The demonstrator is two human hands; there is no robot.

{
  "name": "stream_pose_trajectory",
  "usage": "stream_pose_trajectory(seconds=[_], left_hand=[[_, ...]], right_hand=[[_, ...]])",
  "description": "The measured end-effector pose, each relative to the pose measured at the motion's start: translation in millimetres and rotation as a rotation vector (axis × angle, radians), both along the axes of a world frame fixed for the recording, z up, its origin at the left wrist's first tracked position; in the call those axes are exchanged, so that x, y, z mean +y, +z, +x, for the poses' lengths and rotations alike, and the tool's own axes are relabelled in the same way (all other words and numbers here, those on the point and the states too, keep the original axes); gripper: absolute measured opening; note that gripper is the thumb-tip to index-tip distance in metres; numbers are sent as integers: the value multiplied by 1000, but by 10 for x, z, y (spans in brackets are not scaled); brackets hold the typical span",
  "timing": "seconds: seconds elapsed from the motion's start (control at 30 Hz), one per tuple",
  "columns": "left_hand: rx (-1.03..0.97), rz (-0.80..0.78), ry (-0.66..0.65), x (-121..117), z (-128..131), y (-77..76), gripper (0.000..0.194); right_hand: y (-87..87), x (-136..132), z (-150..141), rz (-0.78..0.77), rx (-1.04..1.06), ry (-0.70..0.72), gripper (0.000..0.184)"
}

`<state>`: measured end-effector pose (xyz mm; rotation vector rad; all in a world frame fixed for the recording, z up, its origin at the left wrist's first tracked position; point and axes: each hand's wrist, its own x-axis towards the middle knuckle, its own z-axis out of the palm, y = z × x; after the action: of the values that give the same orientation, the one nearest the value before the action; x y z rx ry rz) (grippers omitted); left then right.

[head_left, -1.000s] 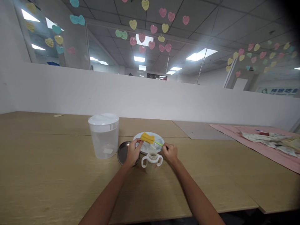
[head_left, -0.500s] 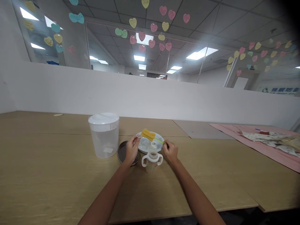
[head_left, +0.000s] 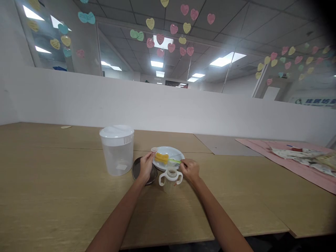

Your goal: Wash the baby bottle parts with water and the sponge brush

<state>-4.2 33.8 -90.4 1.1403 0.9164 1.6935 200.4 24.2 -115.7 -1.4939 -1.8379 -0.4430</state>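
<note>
Yellow sponge brush [head_left: 161, 158]: head over the plate's left half, between the two hands, well back from the tabletop's [head_left: 78, 203] near edge. Cannot tell whether the sponge rests on the white plate [head_left: 181, 154] or hangs just above.

Risks, my reading: the two-handled bottle [head_left: 171, 179] stands upright, mouth uncovered, between plate and near edge, close to the brush's green handle. A low sweep of the right wrist could catch a bottle handle and tip it. The small pale round piece [head_left: 154, 149] is pinched at its side only; a wet surface or a push from the sponge could make it slip onto plate or pan. Brush is gripped far from its head, so the sponge may swing or twist.

Hands: left hand [head_left: 146, 168], fingertips pinching the small piece, over the dark round pan [head_left: 136, 170]. Right hand [head_left: 190, 169] closed around the end of the brush handle.

Outward: translucent bucket [head_left: 117, 154] toward the tabletop's left edge; pink cloth [head_left: 258, 149] along its right end, packets [head_left: 296, 155] on it.
</note>
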Motion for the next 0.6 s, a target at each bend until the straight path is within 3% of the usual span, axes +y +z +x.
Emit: stream_pose_trajectory(seconds=[0.3,0.47,0.6], left_hand=[[-49,-12,-39,40,-22,-25,34],[-78,-20,-44,45,-21,-25,36],[-116,-17,-83,35,-10,-8,36]], right_hand=[[99,-29,15,-63,-168,-95,26],[86,-20,15,-36,5,-161,28],[70,-27,-29,-1,126,-99,31]])
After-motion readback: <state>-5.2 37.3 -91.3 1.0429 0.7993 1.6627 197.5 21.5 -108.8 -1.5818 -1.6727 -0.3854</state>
